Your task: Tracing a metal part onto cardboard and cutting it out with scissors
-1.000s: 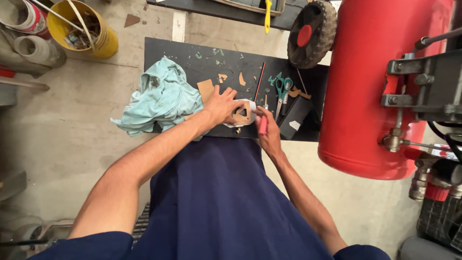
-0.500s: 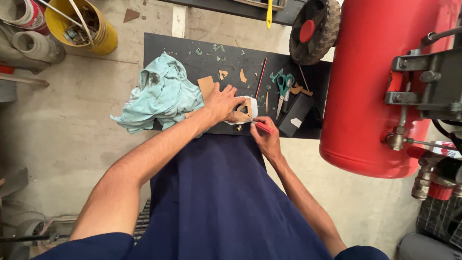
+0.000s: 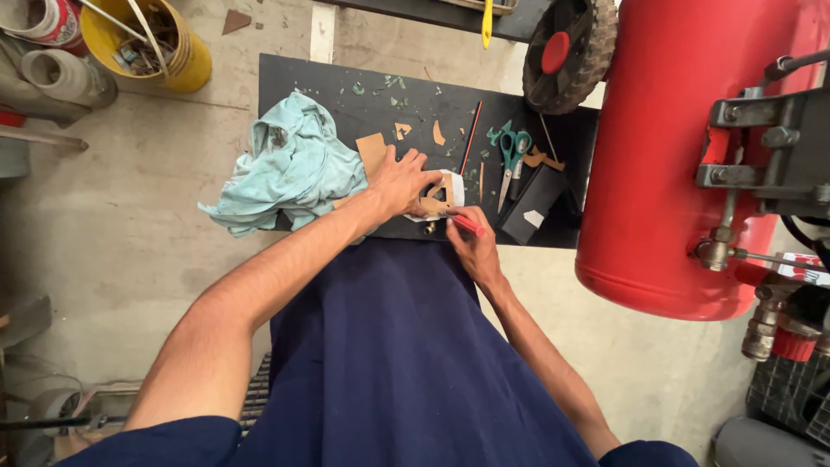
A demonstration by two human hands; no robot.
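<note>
Both arms outstretched: left hand flat, fingers spread, pinning cardboard piece; right hand pinching red pencil.

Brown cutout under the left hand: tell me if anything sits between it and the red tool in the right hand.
Nothing visible does. The left hand presses the brown cutout flat, and the red tool in the right hand already reaches its near edge.

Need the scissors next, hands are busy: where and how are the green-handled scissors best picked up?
Probably by the green handle loops at the far end of the scissors, coming from above. They lie flat on the black board, blades pointing back toward the person, beside the black block, so the loops are the clearer end.
</note>
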